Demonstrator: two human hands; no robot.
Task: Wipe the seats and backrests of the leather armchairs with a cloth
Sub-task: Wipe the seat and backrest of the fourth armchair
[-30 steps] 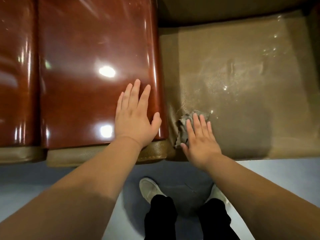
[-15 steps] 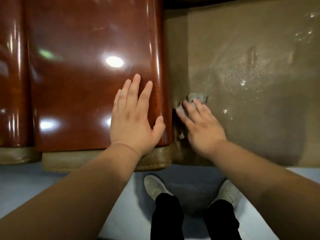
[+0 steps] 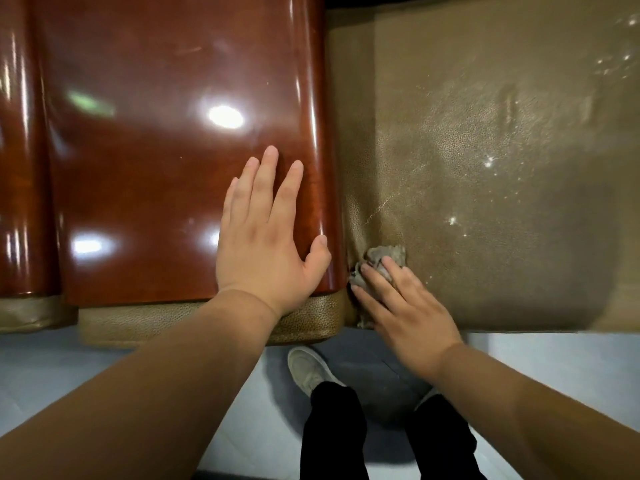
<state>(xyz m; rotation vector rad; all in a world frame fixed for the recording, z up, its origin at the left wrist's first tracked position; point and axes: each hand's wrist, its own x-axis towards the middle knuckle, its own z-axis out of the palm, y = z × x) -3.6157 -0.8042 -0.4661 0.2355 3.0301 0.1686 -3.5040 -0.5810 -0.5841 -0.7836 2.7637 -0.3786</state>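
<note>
An olive-brown leather seat (image 3: 485,188) fills the right of the head view, with wet glints on it. A crumpled grey cloth (image 3: 384,259) lies at the seat's front left corner, in the gap beside the armrest. My right hand (image 3: 401,303) presses on the cloth with straight fingers and covers most of it. My left hand (image 3: 266,233) rests flat, fingers spread, on the glossy red-brown wooden armrest top (image 3: 166,150).
A second glossy wooden armrest (image 3: 17,168) stands at the far left edge. Below the chair's front edge lie a pale blue-grey floor (image 3: 554,362), my black trouser legs and a light shoe (image 3: 308,372). The backrest is dark at the top edge.
My right hand has drawn the cloth back along the seat's left edge toward the front corner. My left hand stays on the armrest.
</note>
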